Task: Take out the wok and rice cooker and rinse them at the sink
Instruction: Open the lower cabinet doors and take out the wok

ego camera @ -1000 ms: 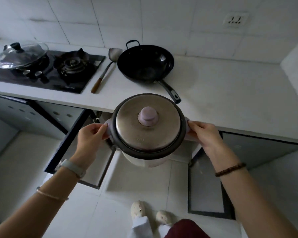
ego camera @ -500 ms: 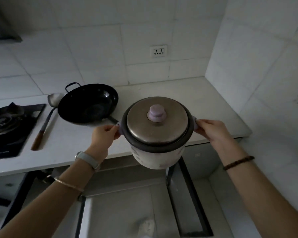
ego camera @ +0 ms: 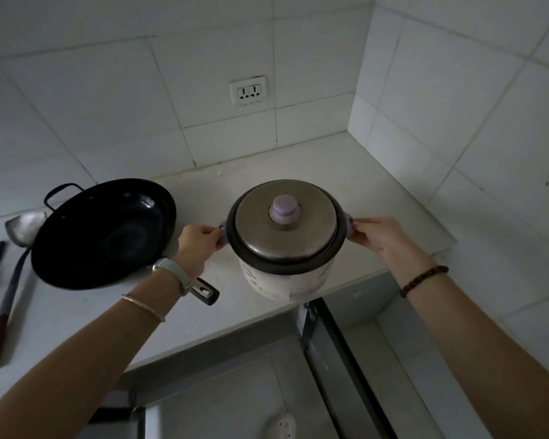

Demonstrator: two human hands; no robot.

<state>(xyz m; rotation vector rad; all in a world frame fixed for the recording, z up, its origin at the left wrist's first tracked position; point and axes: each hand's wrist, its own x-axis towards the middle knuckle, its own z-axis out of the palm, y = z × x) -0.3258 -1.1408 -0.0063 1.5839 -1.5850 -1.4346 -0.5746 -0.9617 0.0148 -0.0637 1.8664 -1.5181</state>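
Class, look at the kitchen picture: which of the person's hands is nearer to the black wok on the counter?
Left. The left hand grips the rice cooker's near-side handle just beside the wok; the right hand holds the far handle, with the cooker between.

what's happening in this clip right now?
A person holds a white rice cooker with a steel lid by its purple side handles, left hand and right hand each in a closed grip, at the front edge of the white countertop. The black wok sits on the counter to its left. No sink in view.
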